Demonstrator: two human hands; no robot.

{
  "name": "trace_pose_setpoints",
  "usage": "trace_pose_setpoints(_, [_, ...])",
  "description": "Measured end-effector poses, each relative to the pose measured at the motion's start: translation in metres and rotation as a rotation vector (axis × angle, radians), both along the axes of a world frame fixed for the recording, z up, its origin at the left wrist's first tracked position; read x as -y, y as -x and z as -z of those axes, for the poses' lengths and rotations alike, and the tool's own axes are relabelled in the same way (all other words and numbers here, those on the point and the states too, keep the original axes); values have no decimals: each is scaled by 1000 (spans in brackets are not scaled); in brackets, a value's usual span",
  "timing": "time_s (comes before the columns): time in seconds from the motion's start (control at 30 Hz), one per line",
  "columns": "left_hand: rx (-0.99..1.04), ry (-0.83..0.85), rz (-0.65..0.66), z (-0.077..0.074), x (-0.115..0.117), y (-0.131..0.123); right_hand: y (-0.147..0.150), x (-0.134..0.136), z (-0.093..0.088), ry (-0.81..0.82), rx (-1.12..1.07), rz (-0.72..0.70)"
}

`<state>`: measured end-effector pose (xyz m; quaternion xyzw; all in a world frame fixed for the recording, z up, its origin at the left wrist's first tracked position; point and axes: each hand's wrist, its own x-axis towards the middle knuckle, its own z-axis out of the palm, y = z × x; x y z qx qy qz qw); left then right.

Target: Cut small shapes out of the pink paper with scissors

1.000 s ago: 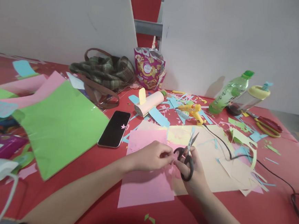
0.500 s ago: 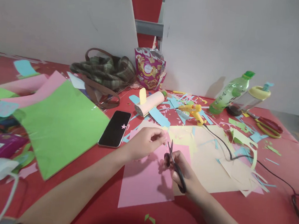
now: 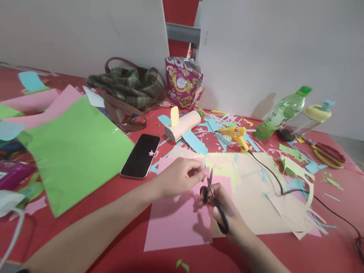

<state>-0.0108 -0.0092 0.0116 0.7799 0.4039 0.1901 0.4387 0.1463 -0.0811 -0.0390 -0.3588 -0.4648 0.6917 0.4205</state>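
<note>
My left hand pinches a tiny pink scrap of paper between thumb and fingertips; most of the scrap is hidden. My right hand has its fingers through the handles of black-handled scissors. The blades point up and away, right beside the left fingertips, and look closed together. Below both hands a pink sheet lies on the table, partly over a large cream sheet. A black phone with a small pink paper star on its screen lies left of my left hand.
A yellow glue gun trails a black cord. Behind my hands lies a paper-covered tube among paper scraps. A green bottle, a lidded jar and other scissors stand or lie right. Green paper spreads left.
The scissor blades, apart before, have come together near the left fingertips. Both hands otherwise keep nearly the same place, and the view has shifted slightly.
</note>
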Motion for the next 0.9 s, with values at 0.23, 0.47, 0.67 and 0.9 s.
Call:
trace_pose_setpoints(0.23, [-17, -29, 3, 2, 0, 0, 1, -1, 1, -5, -21, -5])
trace_pose_setpoints(0.47, [-34, -47, -7, -1, -1, -1, -1, 1, -1, -31, -16, -6])
trace_pose_setpoints(0.67, [-15, -73, -5, 0, 0, -1, -1, -1, 0, -53, -25, -12])
trace_pose_setpoints(0.9, [-25, -46, 7, -2, 0, 1, 0, 0, -4, -31, -20, -26])
